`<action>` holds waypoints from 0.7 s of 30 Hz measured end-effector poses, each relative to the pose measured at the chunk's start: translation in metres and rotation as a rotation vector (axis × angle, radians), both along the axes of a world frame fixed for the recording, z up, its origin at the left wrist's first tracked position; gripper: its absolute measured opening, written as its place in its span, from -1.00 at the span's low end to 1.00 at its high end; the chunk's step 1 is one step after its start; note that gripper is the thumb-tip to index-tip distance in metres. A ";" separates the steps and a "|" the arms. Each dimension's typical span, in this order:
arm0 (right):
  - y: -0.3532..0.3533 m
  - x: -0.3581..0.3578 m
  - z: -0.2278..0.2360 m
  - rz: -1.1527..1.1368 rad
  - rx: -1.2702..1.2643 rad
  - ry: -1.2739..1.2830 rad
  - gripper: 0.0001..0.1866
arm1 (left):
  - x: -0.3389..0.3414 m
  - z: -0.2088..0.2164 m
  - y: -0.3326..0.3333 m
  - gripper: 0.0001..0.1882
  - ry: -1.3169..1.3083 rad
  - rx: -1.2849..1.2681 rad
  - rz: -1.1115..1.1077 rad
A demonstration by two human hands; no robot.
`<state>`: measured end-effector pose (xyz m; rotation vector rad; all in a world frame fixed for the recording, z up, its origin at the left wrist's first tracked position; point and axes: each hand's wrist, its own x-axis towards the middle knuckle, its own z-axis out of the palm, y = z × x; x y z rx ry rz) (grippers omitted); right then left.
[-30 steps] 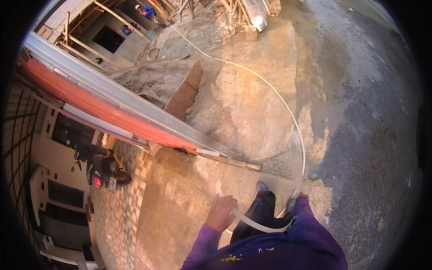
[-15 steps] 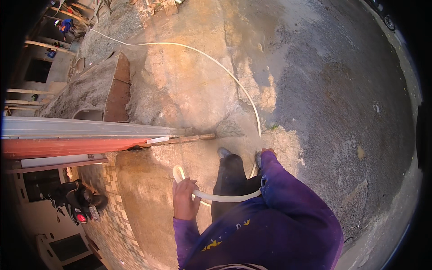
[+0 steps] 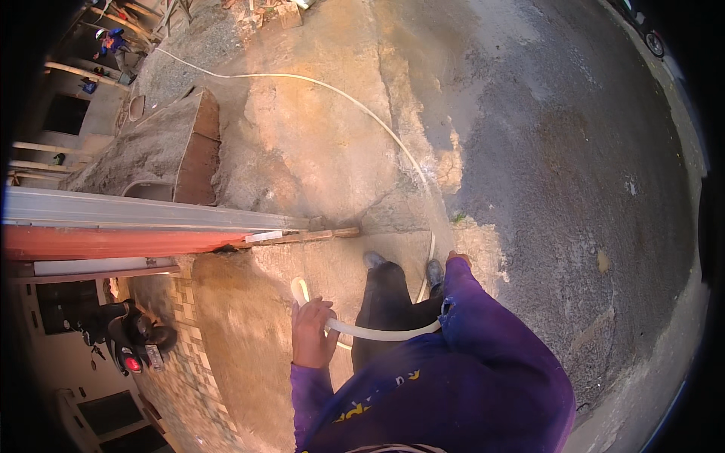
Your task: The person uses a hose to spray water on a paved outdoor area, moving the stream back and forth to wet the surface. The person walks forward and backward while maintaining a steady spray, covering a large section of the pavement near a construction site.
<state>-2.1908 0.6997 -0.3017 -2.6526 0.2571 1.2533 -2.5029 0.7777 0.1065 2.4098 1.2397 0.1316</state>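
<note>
A pale cream hose (image 3: 381, 334) loops in front of my body. My left hand (image 3: 313, 332) is closed around it beside a tight bend, where the hose doubles back below. From there the hose passes across my dark trousers and goes behind my right sleeve. My right hand (image 3: 458, 259) is out ahead, low over the ground, fingers curled; the sleeve hides most of its grip on the hose. A faint pale spray (image 3: 438, 205) fans forward from that hand onto the concrete. More hose passes by my shoe (image 3: 433, 273) and curves away to the far left.
A corrugated metal fence (image 3: 151, 208) with a wooden beam juts in from the left. Beyond it lies a sand heap behind a brown board (image 3: 198, 151). A parked motorcycle (image 3: 128, 332) stands lower left. A person (image 3: 113, 44) works far left; dark asphalt (image 3: 574, 181) stretches right.
My right hand has shifted slightly right and down, baring more of my shoe. The spray now shows more plainly over the hose ahead. My left hand keeps its hold. The far person stands more upright.
</note>
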 end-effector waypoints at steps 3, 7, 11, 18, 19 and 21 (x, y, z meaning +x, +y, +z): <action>0.002 -0.003 0.004 0.043 0.109 0.007 -0.33 | -0.003 0.003 0.005 -0.70 0.007 0.014 -0.022; 0.014 -0.012 -0.048 0.059 0.158 -0.042 -0.30 | -0.016 -0.001 0.002 -0.70 0.126 -0.071 0.015; 0.022 -0.006 -0.065 0.035 0.223 -0.054 -0.27 | -0.008 -0.005 0.018 -0.70 0.120 -0.071 -0.071; 0.036 -0.005 -0.038 0.067 0.212 -0.042 -0.28 | -0.022 -0.031 0.004 -0.68 0.071 0.023 -0.057; 0.036 -0.002 -0.036 0.055 0.213 -0.043 -0.29 | -0.017 -0.022 0.004 -0.62 0.144 -0.055 -0.080; 0.042 0.001 -0.031 0.046 0.218 -0.042 -0.29 | -0.023 -0.031 0.006 -0.62 0.066 0.015 -0.097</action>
